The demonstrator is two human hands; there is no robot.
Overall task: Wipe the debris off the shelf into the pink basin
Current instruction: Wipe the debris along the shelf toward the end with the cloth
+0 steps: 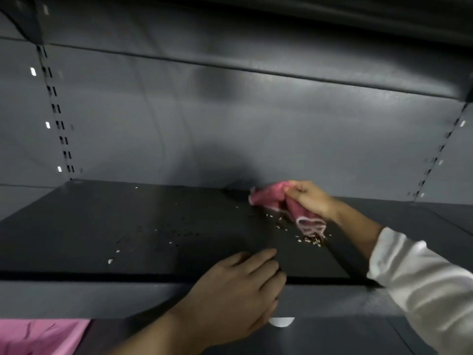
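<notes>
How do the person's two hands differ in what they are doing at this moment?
The right hand reaches deep onto the shelf and grips a bunched pink cloth beside the debris; the left hand holds nothing. The right hand is closed around the fabric, while the left lies flat on the shelf's front edge, fingers extended. A white sleeve covers the right forearm; the left forearm shows bare. Both are on the same shelf.

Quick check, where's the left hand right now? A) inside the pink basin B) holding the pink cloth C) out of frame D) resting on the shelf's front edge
D: the left hand lies flat over the front edge of the shelf, empty, while the right hand holds the cloth further back by the debris. The basin sits below, at the lower left.
</notes>
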